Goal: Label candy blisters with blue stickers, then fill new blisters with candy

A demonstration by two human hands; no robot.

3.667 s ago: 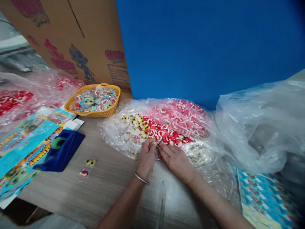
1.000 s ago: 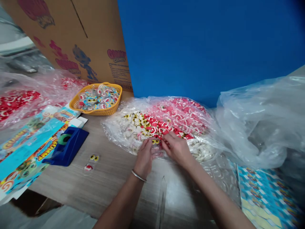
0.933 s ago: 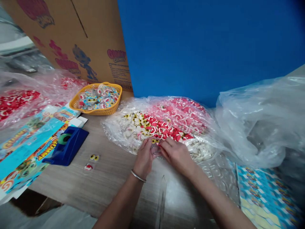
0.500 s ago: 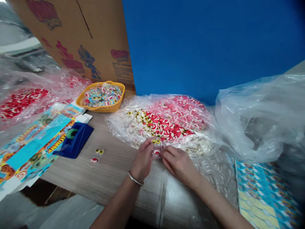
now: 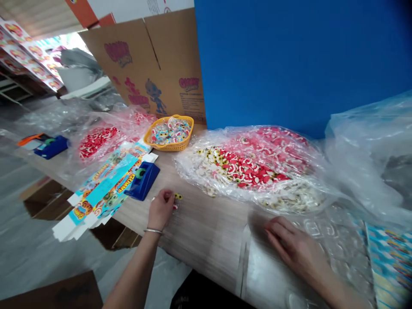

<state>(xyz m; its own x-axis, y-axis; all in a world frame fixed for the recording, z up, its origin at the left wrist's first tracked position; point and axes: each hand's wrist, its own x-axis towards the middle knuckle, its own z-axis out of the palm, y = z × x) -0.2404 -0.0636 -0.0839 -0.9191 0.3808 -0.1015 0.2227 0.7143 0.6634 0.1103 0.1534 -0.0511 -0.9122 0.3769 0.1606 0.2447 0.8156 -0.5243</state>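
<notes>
Gummy eye candies (image 5: 177, 196), a yellow pair, lie on the wood-grain tabletop (image 5: 206, 231) at the left hand's fingertips, with a red-and-white gummy piece (image 5: 175, 206) just below them.

Head view: left hand (image 5: 161, 209) sits low on the tabletop, fingers curled and bunched against the candies. Whether they grip anything cannot be told; the hand hides part of the pair. Metal bangle (image 5: 153, 231) on the left wrist. Right hand (image 5: 294, 249) lies well apart, fingers loosely extended and released, holding nothing, near a clear moulded plastic tray (image 5: 334, 240).

Blue tape dispenser (image 5: 142, 181) just beyond the left hand, beside a printed candy-box blank (image 5: 109, 189). Large clear bag of red and white gummies (image 5: 254, 165) lies between the hands and a blue board (image 5: 289, 56). Yellow plastic basket (image 5: 190, 128) holds small wrapped candies, set against an open cardboard carton (image 5: 151, 73). Further left: another bag of red gummies (image 5: 96, 141) and a second blue tape dispenser (image 5: 51, 146).
</notes>
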